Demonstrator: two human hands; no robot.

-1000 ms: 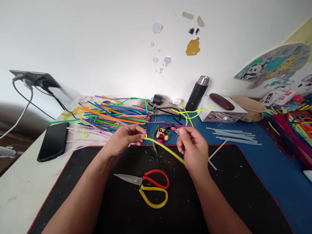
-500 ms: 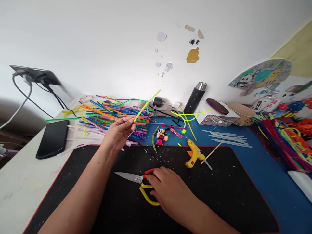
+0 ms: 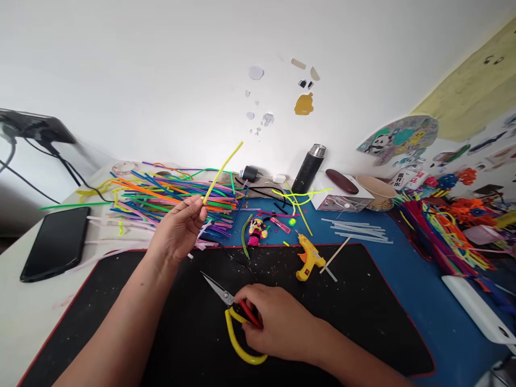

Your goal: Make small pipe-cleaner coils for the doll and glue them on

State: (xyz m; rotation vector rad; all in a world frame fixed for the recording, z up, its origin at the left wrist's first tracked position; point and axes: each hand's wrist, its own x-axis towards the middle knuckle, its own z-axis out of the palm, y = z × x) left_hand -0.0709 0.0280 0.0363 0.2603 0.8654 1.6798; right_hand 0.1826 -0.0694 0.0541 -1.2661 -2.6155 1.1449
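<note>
Okay, so the left hand [image 3: 179,228] has a yellow pipe cleaner [image 3: 221,170] pinched between thumb and fingertips, right near its lower end. The rest of it sticks up and away toward 1 o'clock from that hand, with a slight bend, nothing else gripping it.

The right hand [image 3: 278,321] is wrapped around the red handle [image 3: 250,315] of a pair of scissors [image 3: 228,299], over the black mat [image 3: 193,344]. The blades point out to about 10 o'clock from that hand, and the yellow handle [image 3: 228,323] loops out at 8. Can't tell if the scissors are lifted off the mat or resting on it. From the left hand, the blades sit around 5 o'clock, well apart from the pipe cleaner.

Other stuff around: a big pile of colored pipe cleaners [image 3: 173,194] at 12 o'clock from the left hand, and a phone [image 3: 56,244] at 9. A little pink-and-yellow figure [image 3: 255,232] is at 3 from there. Going off the right hand, a yellow glue gun [image 3: 310,260] lies at 1 o'clock, with some translucent glue sticks [image 3: 360,231] further out between 1 and 2.
</note>
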